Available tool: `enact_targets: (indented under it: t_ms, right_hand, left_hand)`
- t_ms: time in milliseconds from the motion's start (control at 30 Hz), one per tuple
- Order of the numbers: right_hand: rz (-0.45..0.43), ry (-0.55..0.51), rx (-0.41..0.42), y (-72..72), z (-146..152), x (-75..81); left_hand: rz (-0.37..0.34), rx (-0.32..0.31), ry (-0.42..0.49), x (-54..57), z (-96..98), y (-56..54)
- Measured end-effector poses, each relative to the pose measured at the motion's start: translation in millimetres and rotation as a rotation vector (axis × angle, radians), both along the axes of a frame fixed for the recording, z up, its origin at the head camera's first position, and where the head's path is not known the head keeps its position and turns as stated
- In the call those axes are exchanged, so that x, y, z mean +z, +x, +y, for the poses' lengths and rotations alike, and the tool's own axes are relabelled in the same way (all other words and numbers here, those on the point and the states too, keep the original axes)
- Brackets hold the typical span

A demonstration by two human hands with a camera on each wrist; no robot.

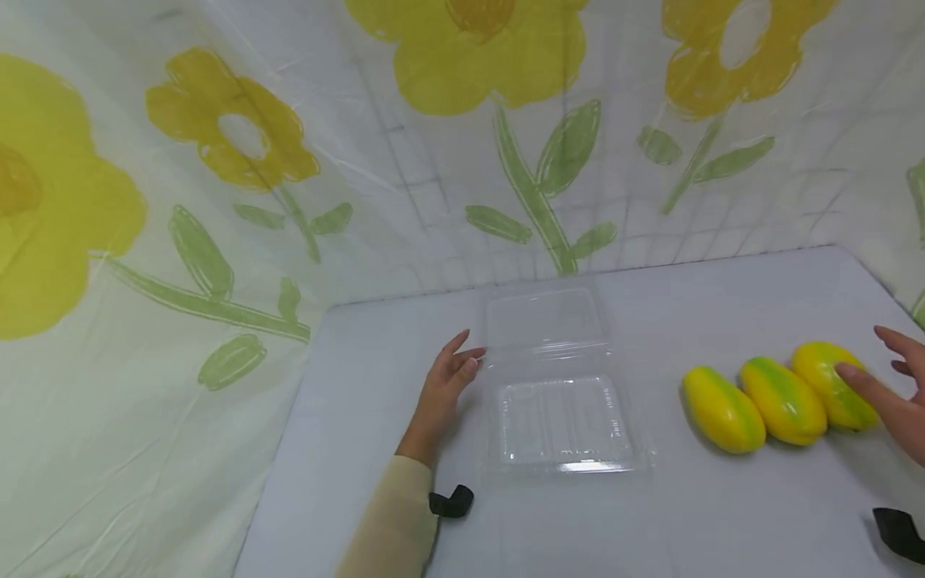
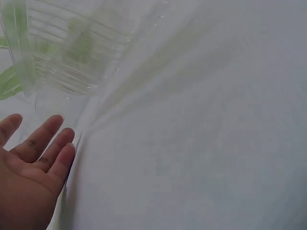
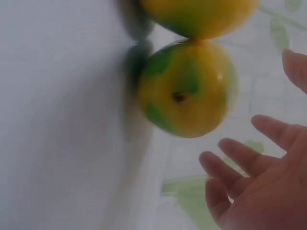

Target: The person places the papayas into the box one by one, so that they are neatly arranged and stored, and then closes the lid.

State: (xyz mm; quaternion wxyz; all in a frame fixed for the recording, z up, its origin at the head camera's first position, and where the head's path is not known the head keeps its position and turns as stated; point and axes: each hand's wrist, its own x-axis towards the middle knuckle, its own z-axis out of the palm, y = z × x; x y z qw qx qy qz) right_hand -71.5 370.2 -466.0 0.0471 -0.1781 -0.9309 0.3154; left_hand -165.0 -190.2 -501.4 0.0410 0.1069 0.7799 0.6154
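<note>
Clear plastic, the open clamshell box [image 1: 560,385] lies mid-table with the left hand [image 1: 448,381] flat and relaxed just beside its left edge, holding nothing, while the right hand [image 1: 892,385], fingers spread, seems to touch the rightmost of three yellow-green mangoes [image 1: 831,384].

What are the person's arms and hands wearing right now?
The left arm wears a long cream sleeve down to the wrist, with a black strap beside it. Another black strap shows by the right wrist. Both the left hand and the right hand are bare, with no gloves or rings visible.
</note>
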Motion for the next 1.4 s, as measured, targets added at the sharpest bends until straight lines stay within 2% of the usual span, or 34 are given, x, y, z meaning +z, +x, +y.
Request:
enact_targets:
  t_ms: [200,300,433,633,1033,1167,1400]
  right_hand:
    - [-0.013,-0.069,-0.020,-3.8,24.5,-42.0]
    - [-0.012,-0.091,-0.037,-5.2,37.0,-60.5]
    - [0.009,-0.118,-0.034,-5.2,43.8,-73.8]
    - [0.025,-0.131,-0.028,-1.2,41.0,-76.9]
    - [0.041,-0.142,0.022,-0.5,40.0,-78.6]
    - [0.057,-0.137,0.014,0.2,38.9,-78.5]
    - [0.029,-0.144,-0.025,1.3,40.1,-77.7]
  left_hand:
    - [0.012,0.043,-0.013,-8.4,3.9,4.5]
    - [0.033,0.026,0.001,-9.2,5.0,6.1]
    - [0.064,-0.009,0.018,-11.1,4.6,7.0]
    - [0.082,-0.062,0.060,-14.2,3.6,8.1]
    - [0.062,-0.086,0.078,-14.1,6.1,11.0]
    - [0.064,-0.107,0.110,-15.8,6.0,10.0]
    - [0.068,-0.120,0.130,-17.5,5.9,8.2]
